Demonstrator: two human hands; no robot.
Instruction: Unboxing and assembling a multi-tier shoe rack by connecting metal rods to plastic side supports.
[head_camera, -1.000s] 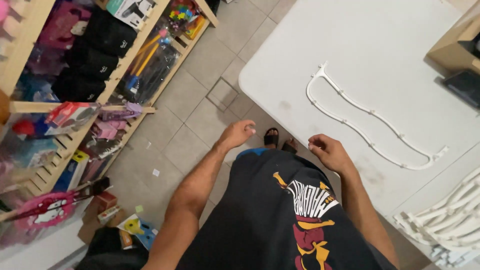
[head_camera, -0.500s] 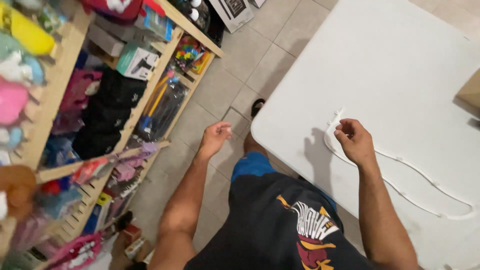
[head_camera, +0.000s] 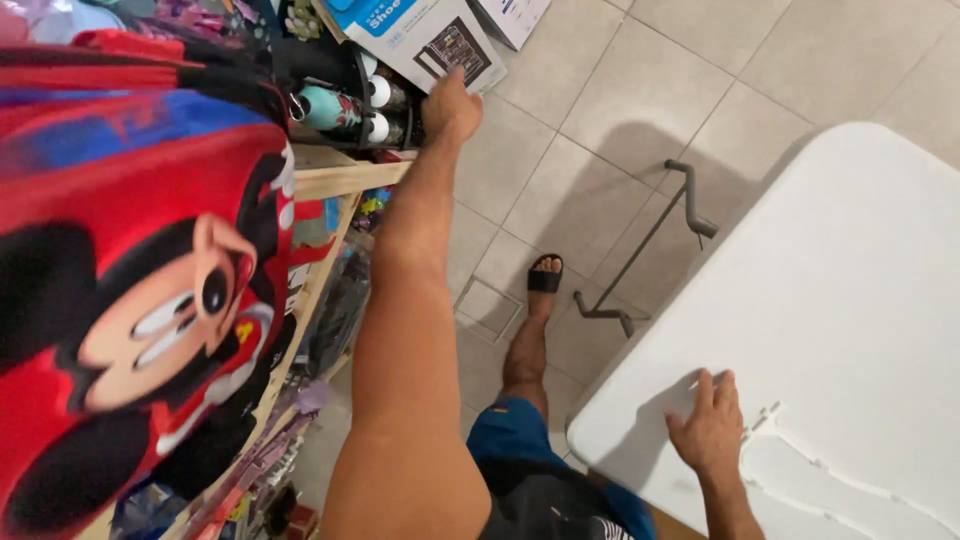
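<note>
Left hand now reaching to boxed goods, right hand flat on table

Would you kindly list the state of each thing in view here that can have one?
left hand: stretched out, fingers touching the cardboard box
right hand: open, palm down on the table
cardboard box: closed, at the foot of the shelf
white folding table: set up, metal leg brace showing beneath
white plastic strip: lying flat on the table, by the right hand
bottles: lying on their sides on the shelf
</note>
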